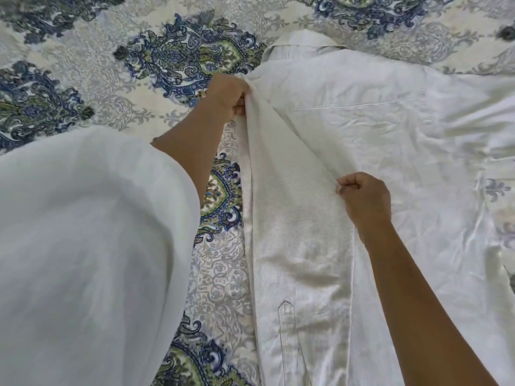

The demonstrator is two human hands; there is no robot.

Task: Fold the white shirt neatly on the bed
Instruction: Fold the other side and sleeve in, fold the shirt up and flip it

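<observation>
The white shirt (376,151) lies spread on the bed (83,87), filling the right half of the view, its collar at the far end and its body running to the near edge and off the right edge. A long sleeve (292,218) is folded along the shirt's left side, its cuff placket showing near the bottom. The left hand (227,93) is closed around the fabric at the shoulder, where the sleeve meets the body, near the collar. The right hand (365,199) is closed in a pinch on the sleeve's right edge, about halfway down. Between the two hands the sleeve is raised into a soft ridge, with creases fanning from the left grip.

To the left of the shirt the patterned bedspread lies bare and flat, with open room along the shirt's left edge and beyond the collar. The person's loose white sleeve (83,260) hangs low over the near left of the bed and hides that part.
</observation>
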